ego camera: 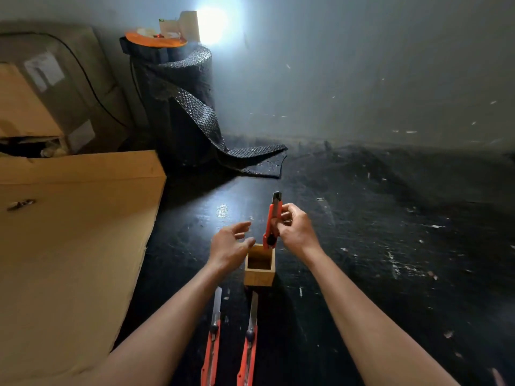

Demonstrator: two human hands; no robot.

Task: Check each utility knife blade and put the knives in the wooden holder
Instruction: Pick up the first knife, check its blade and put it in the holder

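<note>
Red plastic utility knife with a black slider [271, 221], held nearly upright in the right hand [295, 232], fingers closed round its upper body. Its lower end hangs just above the far right corner of the small square open-topped wooden holder [259, 270], which stands on the dark scuffed surface [362, 246] and appears to be empty. The left hand [231, 242] hovers beside the holder's left rim, fingers spread wide and holding nothing.

Judged step: seating the checked knife in the holder. It is best done by bringing the knife over the middle of the opening rather than the corner, keeping it vertical, and lowering it until the end meets the bottom before the fingers release; the free hand may steady the holder's wall, since so light a box would tip easily.

Two more red utility knives, the left one [213, 332] and the right one [249, 338], lie side by side on the surface nearer the person, silver blades extended and pointing toward the holder.

Not discernible: whether the held knife's blade is retracted, as its top shows only a dark tip; the holder's floor, lost in shadow; the rear ends of the lying knives, cut off by the frame edge.
</note>
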